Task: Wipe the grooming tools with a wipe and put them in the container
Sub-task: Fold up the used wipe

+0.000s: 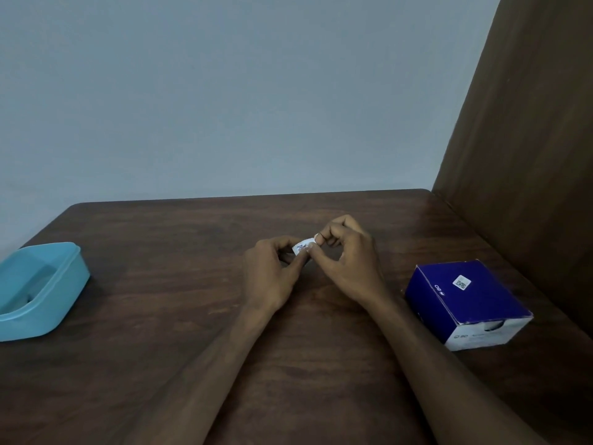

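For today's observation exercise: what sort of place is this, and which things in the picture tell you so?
Probably a plain room indoors, at a desk or table. A dark wooden table stands against a bare wall, with a wooden panel on the right. Only a blue container and a blue box lie on it.

Your view: dim, flat, bluish cast. Soft sheen on table (426,216) toward 2 o'clock. Faint shadow beneath blue container (41,284) at 9. Slight softness overall; wide-angle bowing at edges.

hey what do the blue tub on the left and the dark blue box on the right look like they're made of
Blue tub: probably plastic, going by its smooth, matte, moulded walls and rounded corners. Dark blue box: looks like printed cardboard, with folded edges, a white end flap and a sticker on top.
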Motion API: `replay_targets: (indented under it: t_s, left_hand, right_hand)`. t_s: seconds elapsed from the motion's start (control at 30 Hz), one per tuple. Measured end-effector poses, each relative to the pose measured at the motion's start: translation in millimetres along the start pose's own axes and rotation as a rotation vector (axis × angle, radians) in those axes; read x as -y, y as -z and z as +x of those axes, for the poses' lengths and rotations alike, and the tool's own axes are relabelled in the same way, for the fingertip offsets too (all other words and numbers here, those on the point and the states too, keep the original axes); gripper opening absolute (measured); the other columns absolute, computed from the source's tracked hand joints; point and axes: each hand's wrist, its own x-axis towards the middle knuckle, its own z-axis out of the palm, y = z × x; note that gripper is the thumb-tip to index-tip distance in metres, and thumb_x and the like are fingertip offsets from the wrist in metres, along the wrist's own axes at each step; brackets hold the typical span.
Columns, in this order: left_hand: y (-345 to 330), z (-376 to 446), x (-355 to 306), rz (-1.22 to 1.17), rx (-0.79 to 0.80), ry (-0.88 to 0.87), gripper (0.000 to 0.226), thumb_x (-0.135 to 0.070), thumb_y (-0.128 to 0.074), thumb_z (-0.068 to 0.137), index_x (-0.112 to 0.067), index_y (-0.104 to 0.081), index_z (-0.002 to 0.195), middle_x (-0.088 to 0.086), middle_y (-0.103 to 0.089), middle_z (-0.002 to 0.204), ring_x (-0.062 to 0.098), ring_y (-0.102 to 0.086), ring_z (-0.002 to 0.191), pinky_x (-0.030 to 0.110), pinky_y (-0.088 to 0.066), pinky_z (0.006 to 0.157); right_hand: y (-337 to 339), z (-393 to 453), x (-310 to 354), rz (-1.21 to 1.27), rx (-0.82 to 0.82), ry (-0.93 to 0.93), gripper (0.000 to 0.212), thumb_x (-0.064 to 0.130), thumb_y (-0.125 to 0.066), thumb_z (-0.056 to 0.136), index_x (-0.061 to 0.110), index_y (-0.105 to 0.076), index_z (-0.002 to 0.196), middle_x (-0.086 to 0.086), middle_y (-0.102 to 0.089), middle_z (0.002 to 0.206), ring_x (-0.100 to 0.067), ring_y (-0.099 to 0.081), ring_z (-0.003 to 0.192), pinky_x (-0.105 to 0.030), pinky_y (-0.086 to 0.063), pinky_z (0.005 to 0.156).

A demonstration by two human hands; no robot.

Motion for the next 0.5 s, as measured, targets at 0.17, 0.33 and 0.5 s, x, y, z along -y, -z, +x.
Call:
replay_targets:
  t_s: [0.17, 0.33, 0.5]
  left_hand:
    - [-0.3, -0.6, -4.7, -0.163, -0.042, 0.014, 0.011, -0.036, -0.085, 0.09, -0.032, -0.082, 0.1, -0.019, -0.078, 0.082, -0.004, -0.072, 0.076, 0.008, -0.051, 0.065]
    - [-2.8, -1.2, -0.5, -0.186, -0.036, -0.024, 0.011, -0.025, -0.083, 0.093, -0.029, -0.082, 0.104, -0.018, -0.08, 0.09, -0.003, -0.075, 0.081, 0.021, -0.062, 0.072]
    - [-2.4, -4.3, -2.8, -0.164, -0.017, -0.147, 0.038, -0.02, -0.084, 0.092, -0.028, -0.075, 0.128, -0.014, -0.08, 0.1, 0.002, -0.077, 0.081, 0.015, -0.06, 0.072]
  right_hand:
    - [-3.1, 2.2, -2.3, 0.118, -0.023, -0.125, 0.014, 0.028, -0.085, 0.087, 0.029, -0.075, 0.077, 0.009, -0.064, 0.096, -0.01, -0.069, 0.085, -0.034, -0.06, 0.078]
    - [-3.5, 3.0, -0.4, 0.207, 0.05, -0.259, 0.021, 0.029, -0.087, 0.085, 0.026, -0.072, 0.07, 0.007, -0.066, 0.097, -0.006, -0.065, 0.08, -0.027, -0.052, 0.075]
    - [-4.0, 5.6, 0.2, 0.339, 0.02, -0.364, 0.016, 0.035, -0.072, 0.083, 0.021, -0.073, 0.074, 0.008, -0.067, 0.095, -0.006, -0.066, 0.089, -0.033, -0.051, 0.084]
